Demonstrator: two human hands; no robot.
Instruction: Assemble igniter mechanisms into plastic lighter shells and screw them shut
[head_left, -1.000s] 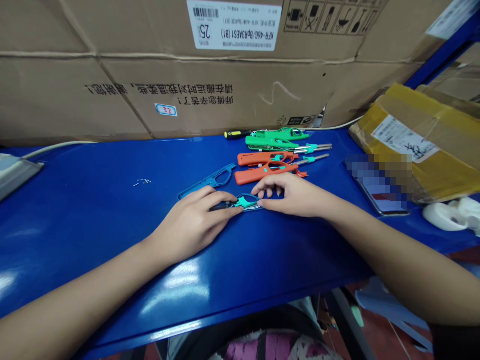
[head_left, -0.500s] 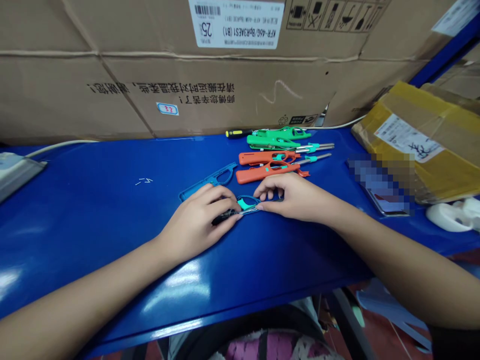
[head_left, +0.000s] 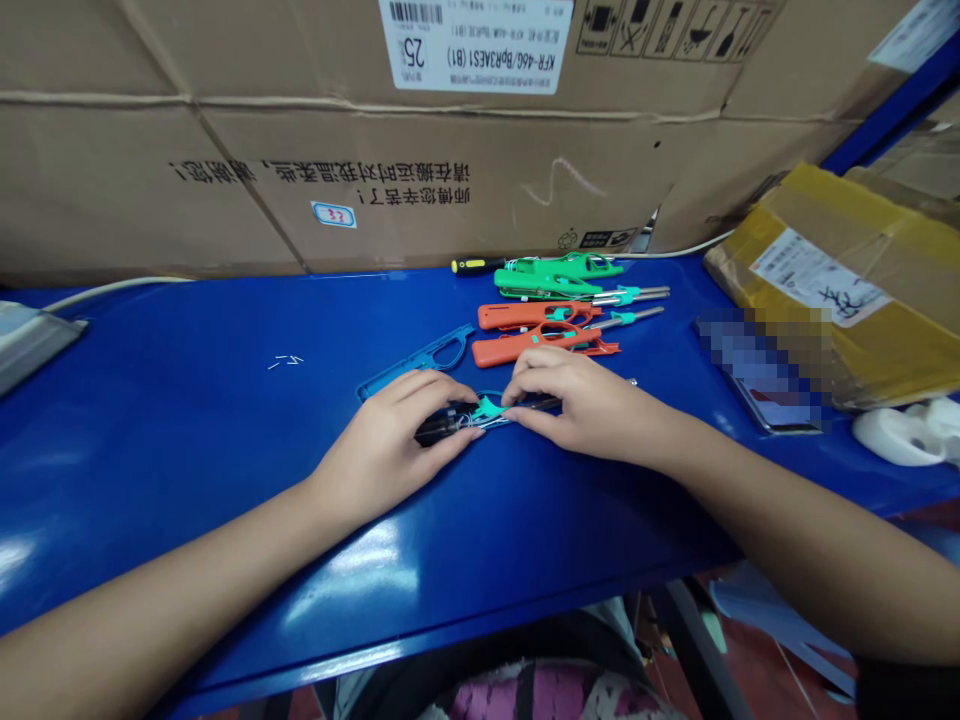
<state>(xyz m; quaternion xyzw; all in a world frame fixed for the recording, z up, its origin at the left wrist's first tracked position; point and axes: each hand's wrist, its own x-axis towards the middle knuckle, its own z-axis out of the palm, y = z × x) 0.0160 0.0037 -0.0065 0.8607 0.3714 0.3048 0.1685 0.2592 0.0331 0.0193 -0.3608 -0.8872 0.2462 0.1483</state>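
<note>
On the tabletop before me lies an opened blue lighter [head_left: 491, 424] with a teal trigger [head_left: 488, 406], thin wires and a black inner piece [head_left: 439, 425]. My left hand [head_left: 394, 425] is curled around its handle end, thumb low and fingers above the black piece. From the other side, my right hand [head_left: 559, 398] pinches by the trigger, over a dark rod whose tip shows past the knuckles. Both palms hide much of the lighter. Just behind my left hand rests a loose blue shell half [head_left: 416, 362] with an oval finger loop.
Orange lighters [head_left: 517, 347] and green lighters [head_left: 559, 275] lie behind my hands, near a yellow-and-black screwdriver [head_left: 476, 266]. Small white pins [head_left: 286, 361] lie at left. A phone [head_left: 765, 385] and a taped parcel [head_left: 832, 280] sit at right. A large carton [head_left: 375, 140] walls the back.
My right hand has shifted slightly left, its fingers closing in by the trigger. My left fingers have spread a little, showing more of the black piece and wires.
</note>
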